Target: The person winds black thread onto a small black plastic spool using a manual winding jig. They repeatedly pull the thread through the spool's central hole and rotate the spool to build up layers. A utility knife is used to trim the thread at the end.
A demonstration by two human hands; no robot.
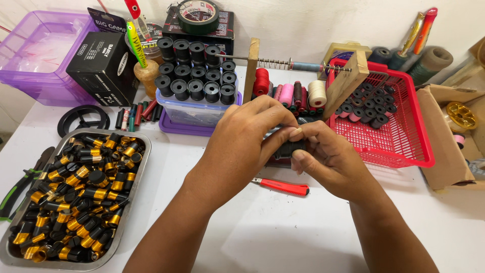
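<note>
Both hands meet over the middle of the white table around a small black spool point(289, 148). My left hand point(247, 136) wraps it from the left, fingers curled over the top. My right hand point(323, 151) pinches it from the right with thumb and fingertips. Most of the spool is hidden by the fingers. Just behind the hands stands a wooden frame point(251, 68) with a metal rod and coloured thread spools point(288, 93). A red-handled cutter point(283, 186) lies on the table below the hands.
A metal tray point(132, 194) of black and gold cylinders sits at the left. A clear tub topped with black spools point(194, 76) stands behind. A red basket point(404, 136) with more spools is at the right, beside a cardboard box point(444, 151). A purple bin point(35, 55) is far left.
</note>
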